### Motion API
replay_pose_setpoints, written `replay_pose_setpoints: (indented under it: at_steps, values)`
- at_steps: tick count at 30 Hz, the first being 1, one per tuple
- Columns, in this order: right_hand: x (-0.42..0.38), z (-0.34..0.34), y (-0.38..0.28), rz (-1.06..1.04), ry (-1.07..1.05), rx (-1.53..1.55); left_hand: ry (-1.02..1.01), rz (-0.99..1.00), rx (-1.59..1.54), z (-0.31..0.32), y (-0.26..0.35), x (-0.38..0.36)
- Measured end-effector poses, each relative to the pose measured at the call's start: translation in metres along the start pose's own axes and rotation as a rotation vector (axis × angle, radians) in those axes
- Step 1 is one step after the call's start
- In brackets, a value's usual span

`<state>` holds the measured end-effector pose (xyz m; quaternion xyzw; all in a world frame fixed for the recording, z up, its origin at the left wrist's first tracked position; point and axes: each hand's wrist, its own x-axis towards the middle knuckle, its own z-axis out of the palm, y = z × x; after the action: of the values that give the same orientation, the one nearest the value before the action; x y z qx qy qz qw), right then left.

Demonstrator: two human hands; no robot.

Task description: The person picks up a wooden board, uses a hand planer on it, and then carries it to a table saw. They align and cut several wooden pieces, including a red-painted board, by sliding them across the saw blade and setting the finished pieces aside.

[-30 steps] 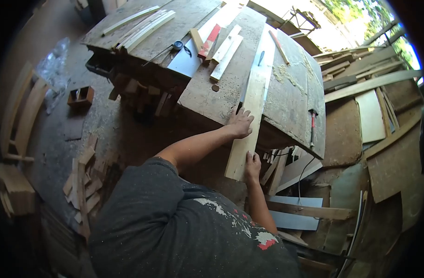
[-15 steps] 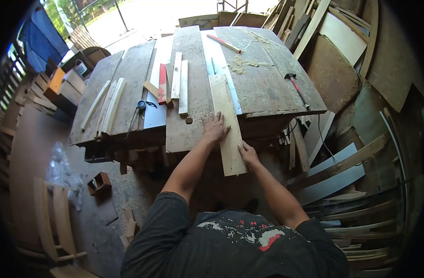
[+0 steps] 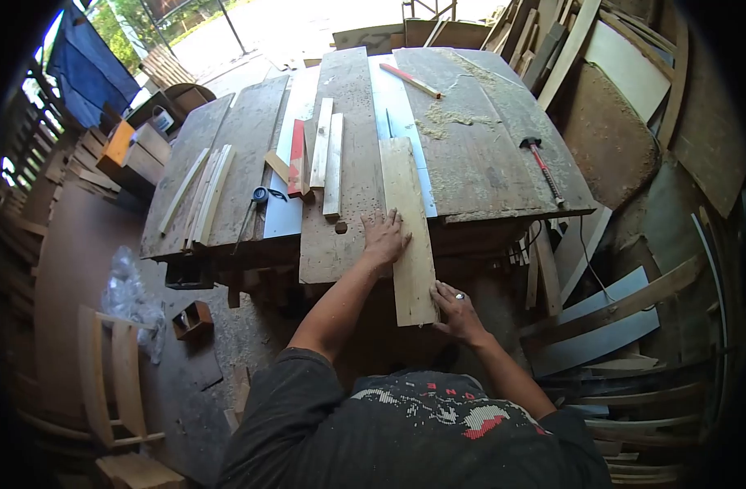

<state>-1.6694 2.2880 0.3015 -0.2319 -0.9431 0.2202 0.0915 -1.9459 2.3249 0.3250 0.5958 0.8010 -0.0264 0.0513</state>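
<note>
A pale wooden board lies lengthwise on the workbench, its near end jutting past the front edge toward me. My left hand rests on the board's left edge with its fingers spread and lying flat. At the right edge, close to the near end, my right hand touches the board with fingers stretched out and thumb apart; a ring shows on one finger. Beyond the board's far end, a thin dark pencil-like stick lies on a white strip.
On the workbench are a red-handled hammer, a red-and-wood stick, sawdust, a tape measure, a red block and several wood strips. Offcuts lean at right; a small wooden box sits on the floor.
My right hand has turned from gripping the board's edge to lying against it with fingers extended. The left hand stays on the board. The whole view has shifted slightly.
</note>
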Motion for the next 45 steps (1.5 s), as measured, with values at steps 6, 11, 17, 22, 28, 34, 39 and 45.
replay_pose_setpoints:
  at_steps: [6, 11, 17, 22, 28, 34, 39, 45]
  values:
    - [0.007, 0.001, 0.010, -0.021, -0.020, -0.093, -0.004, -0.046, -0.041, 0.000, 0.004, 0.010]
    - [0.010, -0.003, 0.012, -0.068, -0.009, -0.102, -0.037, -0.064, -0.054, -0.010, 0.007, 0.013]
    - [0.014, -0.006, 0.016, -0.097, 0.003, -0.066, -0.048, -0.077, -0.068, -0.018, 0.008, 0.013]
    - [0.013, -0.007, 0.017, -0.117, 0.037, -0.024, -0.071, -0.086, -0.061, -0.020, 0.010, 0.015]
    - [0.016, -0.004, 0.022, -0.123, 0.057, -0.027, -0.084, -0.089, -0.047, -0.020, 0.009, 0.019]
    - [0.023, -0.004, 0.027, -0.146, 0.057, -0.084, -0.104, -0.083, -0.031, -0.020, 0.004, 0.027]
    - [0.032, -0.005, 0.032, -0.167, 0.033, -0.131, -0.119, -0.081, 0.000, -0.028, 0.005, 0.035]
    - [0.051, -0.012, 0.038, -0.169, 0.023, -0.134, -0.132, -0.094, 0.006, -0.028, 0.000, 0.053]
